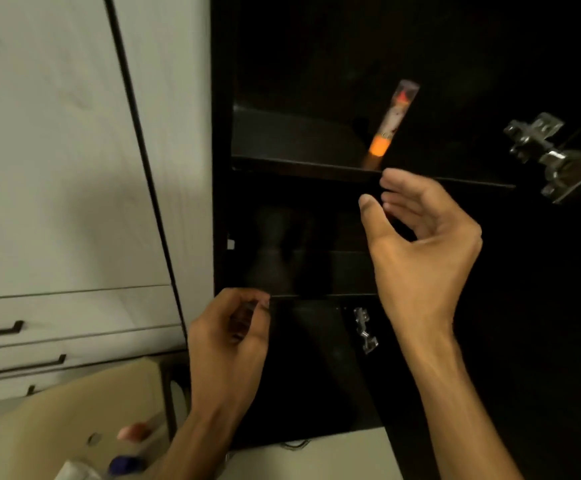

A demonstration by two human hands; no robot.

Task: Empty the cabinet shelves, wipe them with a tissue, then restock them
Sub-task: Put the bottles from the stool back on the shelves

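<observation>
One tube [391,123], orange-capped and standing cap down, shows on the upper shelf [299,140] of the dark cabinet [221,133]; whatever sits on the lower shelf [317,271] is too dim to name. Your right hand [420,244] hangs just below that tube, fingers spread and loosely bent, holding nothing. Your left hand [233,327] curls at the lower shelf's front edge; whether it pinches anything I cannot tell. You look to be either emptying or restocking. Next, reach up over the shelf lip and take the tube around its middle.
</observation>
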